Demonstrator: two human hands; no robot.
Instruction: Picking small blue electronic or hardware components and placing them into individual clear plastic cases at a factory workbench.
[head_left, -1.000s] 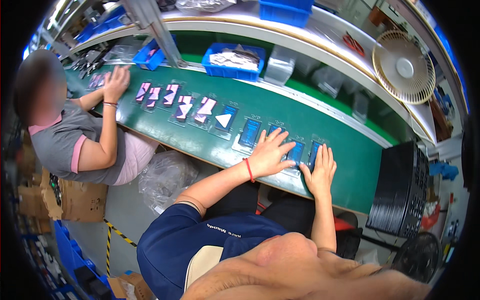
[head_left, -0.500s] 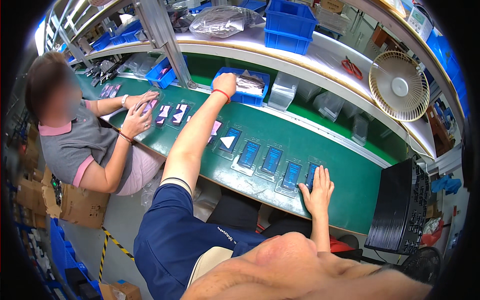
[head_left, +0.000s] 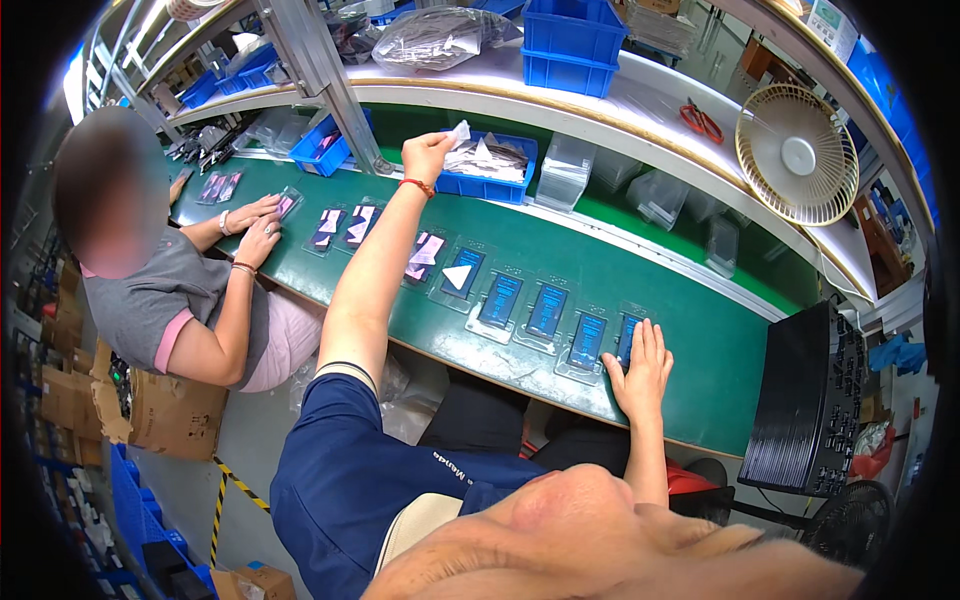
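My left hand [head_left: 428,156] is raised at the near left corner of a blue bin [head_left: 490,188] full of white and grey slips. Between its fingertips it pinches a small white slip [head_left: 460,131]. With fingers stretched out, my right hand [head_left: 642,375] lies against the rightmost flat dark-blue rectangular piece [head_left: 629,336] and partly covers it. That piece lies in a clear plastic tray, at the end of a row of similar pieces. A white triangular slip [head_left: 457,276] rests on one dark-blue piece [head_left: 470,260]; pink-and-white slips lie on others [head_left: 425,255] further left.
At the left, a co-worker's hands [head_left: 262,225] handle a similar tray. Black stacked trays [head_left: 790,410] stand at the bench's right end. Clear plastic boxes [head_left: 566,172] sit behind the green bench [head_left: 690,400]. Above, a shelf holds blue bins [head_left: 570,50], red scissors [head_left: 700,120] and a fan [head_left: 797,155].
My left hand has come up and left out of the blue bin, with a white slip now showing in its fingers. The co-worker's hands have lowered and moved left. My right hand stays put.
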